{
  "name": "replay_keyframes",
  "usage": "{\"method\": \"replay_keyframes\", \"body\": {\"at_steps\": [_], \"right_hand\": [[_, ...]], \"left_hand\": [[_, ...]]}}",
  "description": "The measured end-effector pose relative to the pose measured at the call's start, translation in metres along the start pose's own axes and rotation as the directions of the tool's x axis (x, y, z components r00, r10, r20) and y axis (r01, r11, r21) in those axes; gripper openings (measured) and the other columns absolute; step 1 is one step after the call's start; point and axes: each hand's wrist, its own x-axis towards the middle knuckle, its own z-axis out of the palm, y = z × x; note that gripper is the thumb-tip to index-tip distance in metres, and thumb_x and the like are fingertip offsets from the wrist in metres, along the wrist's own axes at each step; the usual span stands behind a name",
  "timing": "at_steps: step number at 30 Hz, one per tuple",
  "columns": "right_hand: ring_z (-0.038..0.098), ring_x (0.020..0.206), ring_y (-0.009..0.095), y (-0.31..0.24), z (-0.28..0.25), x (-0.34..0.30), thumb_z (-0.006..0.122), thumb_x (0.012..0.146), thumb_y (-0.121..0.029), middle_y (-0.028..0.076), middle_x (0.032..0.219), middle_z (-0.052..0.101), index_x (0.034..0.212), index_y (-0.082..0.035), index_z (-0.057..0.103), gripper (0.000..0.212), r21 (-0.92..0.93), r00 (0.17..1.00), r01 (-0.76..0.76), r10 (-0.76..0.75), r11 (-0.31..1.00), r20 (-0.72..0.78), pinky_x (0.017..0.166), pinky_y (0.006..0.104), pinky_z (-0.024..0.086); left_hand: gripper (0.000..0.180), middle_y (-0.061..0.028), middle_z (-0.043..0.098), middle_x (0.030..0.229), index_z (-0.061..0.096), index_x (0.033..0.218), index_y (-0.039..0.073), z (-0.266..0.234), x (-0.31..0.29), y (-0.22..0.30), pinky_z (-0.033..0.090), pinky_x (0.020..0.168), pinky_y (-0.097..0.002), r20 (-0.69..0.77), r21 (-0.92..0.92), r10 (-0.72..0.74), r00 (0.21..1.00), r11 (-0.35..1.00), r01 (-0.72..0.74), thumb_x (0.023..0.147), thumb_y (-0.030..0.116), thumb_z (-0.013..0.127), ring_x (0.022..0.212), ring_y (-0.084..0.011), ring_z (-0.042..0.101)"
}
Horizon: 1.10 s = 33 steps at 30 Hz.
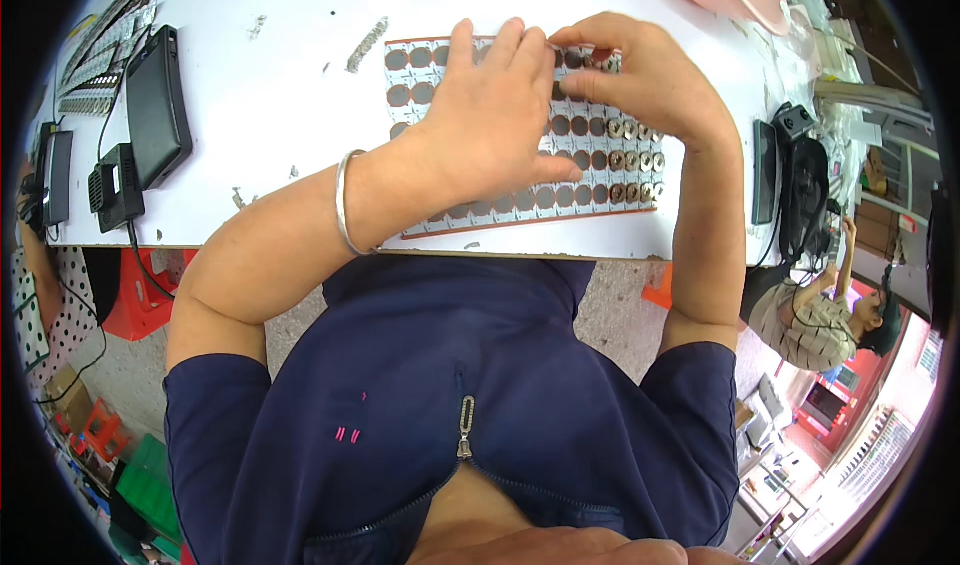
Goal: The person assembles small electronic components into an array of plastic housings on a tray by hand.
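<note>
In the upper middle of the frame, a flat white sheet with an orange-brown edge [530,223] lies on the white counter [270,95], long axis left to right, right end slightly higher. Silver metal pieces [630,160] fill the lower rows' right-hand columns; the visible dark round discs [399,95] leftward look bare. The left hand [490,115] spreads flat; the right hand's [640,80] thumb and forefinger part, its grip's contents unclear.

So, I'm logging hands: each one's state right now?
Left hand: open, palm down over the panel.
Right hand: curled; whether holding anything can't be told.
</note>
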Motion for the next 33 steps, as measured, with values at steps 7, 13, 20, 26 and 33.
{"method": "replay_keyframes", "body": {"at_steps": [7,13,20,26,33], "right_hand": [[0.069,0.092,0.039,0.014,0.037,0.063,0.068,0.085,-0.011,0.022,0.094,0.071,0.102,-0.003,0.075,0.021,-0.033,0.976,0.089,-0.093,0.996,-0.196,0.084,0.0414,0.055],[0.068,0.087,0.038,0.027,0.038,0.06,0.068,0.086,-0.012,0.02,0.095,0.071,0.107,-0.004,0.074,0.024,-0.157,0.945,0.148,-0.187,0.976,-0.267,0.08,0.0419,0.055],[0.059,0.069,0.009,0.034,-0.013,-0.018,0.07,0.087,-0.017,0.004,0.079,0.068,0.099,0.001,0.073,0.022,0.2,0.956,-0.264,0.283,0.944,-0.072,0.067,0.0267,0.051],[0.055,0.065,0.011,0.019,0.006,-0.074,0.059,0.09,-0.001,0.005,0.079,0.063,0.11,-0.005,0.072,0.025,0.111,0.977,-0.185,0.195,0.976,-0.088,0.063,0.0276,0.048],[0.057,0.073,0.01,0.015,0.001,-0.095,0.058,0.095,-0.001,0.003,0.086,0.064,0.105,-0.002,0.071,0.016,0.333,0.977,-0.144,0.188,0.932,-0.105,0.066,0.0249,0.046]], "left_hand": [[0.106,-0.0283,0.04,0.149,0.043,0.142,-0.015,0.0,0.001,-0.001,0.023,0.115,-0.0634,0.001,-0.006,0.004,1.0,1.0,-0.004,0.082,0.07,0.065,0.146,-0.0392,0.029],[0.106,-0.0278,0.04,0.15,0.042,0.143,-0.015,0.003,0.0,-0.001,0.022,0.116,-0.0633,-0.032,-0.027,0.014,0.999,1.0,-0.015,0.082,0.07,0.064,0.146,-0.0391,0.029],[0.105,-0.0274,0.038,0.153,0.042,0.144,-0.013,0.003,-0.001,0.0,0.021,0.118,-0.0614,-0.032,-0.017,0.003,0.999,1.0,-0.003,0.082,0.069,0.066,0.148,-0.0377,0.028],[0.105,-0.0286,0.038,0.153,0.041,0.145,-0.013,0.013,-0.002,-0.002,0.019,0.119,-0.0611,-0.107,0.0,0.022,0.994,1.0,-0.022,0.082,0.067,0.068,0.149,-0.0389,0.028],[0.107,-0.0311,0.038,0.15,0.038,0.144,-0.015,0.019,0.004,-0.007,0.021,0.117,-0.0629,-0.104,0.041,0.064,0.992,0.997,-0.06,0.083,0.068,0.066,0.146,-0.0417,0.03]]}}
